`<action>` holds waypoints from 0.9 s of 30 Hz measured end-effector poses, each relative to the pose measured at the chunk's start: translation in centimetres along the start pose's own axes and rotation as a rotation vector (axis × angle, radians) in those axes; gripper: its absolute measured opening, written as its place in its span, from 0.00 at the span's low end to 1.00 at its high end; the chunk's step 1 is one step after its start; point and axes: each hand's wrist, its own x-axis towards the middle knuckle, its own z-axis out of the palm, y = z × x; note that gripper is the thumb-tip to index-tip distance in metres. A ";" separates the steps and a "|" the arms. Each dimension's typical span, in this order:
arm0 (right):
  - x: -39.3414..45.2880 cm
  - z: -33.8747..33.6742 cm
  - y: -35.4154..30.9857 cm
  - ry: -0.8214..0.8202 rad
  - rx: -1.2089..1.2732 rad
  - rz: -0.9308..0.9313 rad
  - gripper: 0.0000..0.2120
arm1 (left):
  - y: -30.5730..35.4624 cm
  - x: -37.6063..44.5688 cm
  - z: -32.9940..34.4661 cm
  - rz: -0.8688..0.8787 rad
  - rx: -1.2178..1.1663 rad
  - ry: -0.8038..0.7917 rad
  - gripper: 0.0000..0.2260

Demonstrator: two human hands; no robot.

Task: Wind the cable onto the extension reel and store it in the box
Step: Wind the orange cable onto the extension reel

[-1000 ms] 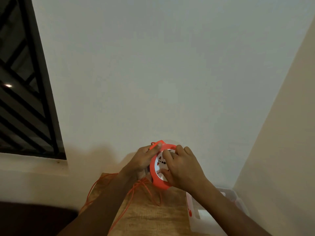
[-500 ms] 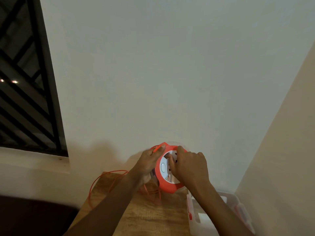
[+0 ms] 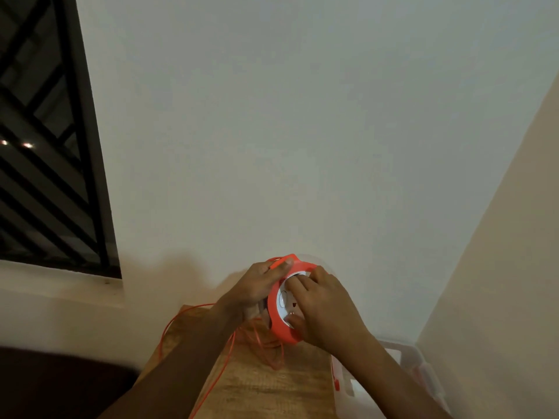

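Observation:
An orange extension reel (image 3: 279, 326) with a white socket face is held upright above the wooden table (image 3: 272, 385). My left hand (image 3: 257, 287) grips its back and top rim, thumb on the orange handle. My right hand (image 3: 325, 309) lies on the white face, fingers and thumb pinching it. Thin orange cable (image 3: 211, 379) hangs from the reel and lies in loose loops across the table, some running off its left and front edges. A clear plastic box (image 3: 420, 367) with red latches sits on the right, below my right forearm.
A plain wall stands close behind the table, and a second wall closes in on the right beside the box. A dark barred window (image 3: 45, 146) with a sill is on the left. Something dark lies at the lower left.
My right hand has shifted around the reel's white face, turning it. The loose cable loops on the table have changed shape. The view has tilted slightly.

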 end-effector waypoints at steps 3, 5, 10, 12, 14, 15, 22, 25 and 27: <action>-0.2 0.7 -0.6 0.059 -0.056 -0.024 0.27 | 0.6 -0.8 0.2 -0.004 0.063 -0.009 0.24; -0.5 0.7 -0.8 0.099 -0.059 -0.013 0.25 | 1.2 -1.2 0.1 0.064 0.047 -0.010 0.22; 0.5 1.9 -0.3 0.051 0.323 0.349 0.16 | -0.1 -0.7 0.2 -0.049 -0.072 -0.010 0.09; -1.8 5.8 -1.8 -0.131 0.529 0.491 0.20 | -7.7 0.1 0.5 -0.123 -0.076 -0.048 0.04; -2.6 8.8 -2.7 -0.165 0.538 0.504 0.19 | -12.0 0.4 0.4 -0.172 -0.011 -0.016 0.07; -2.9 9.8 -2.9 -0.180 0.520 0.519 0.16 | -12.7 0.9 0.2 -0.230 -0.055 -0.001 0.09; -2.3 9.9 -1.5 -0.152 0.457 0.474 0.09 | -10.8 0.0 2.9 -0.303 -0.200 0.089 0.10; -1.8 8.4 -0.6 -0.022 0.496 0.491 0.11 | -9.7 0.5 3.2 -0.240 -0.270 0.136 0.09; -1.4 8.1 0.2 0.043 0.472 0.567 0.18 | -9.0 1.0 2.7 -0.186 -0.295 0.187 0.11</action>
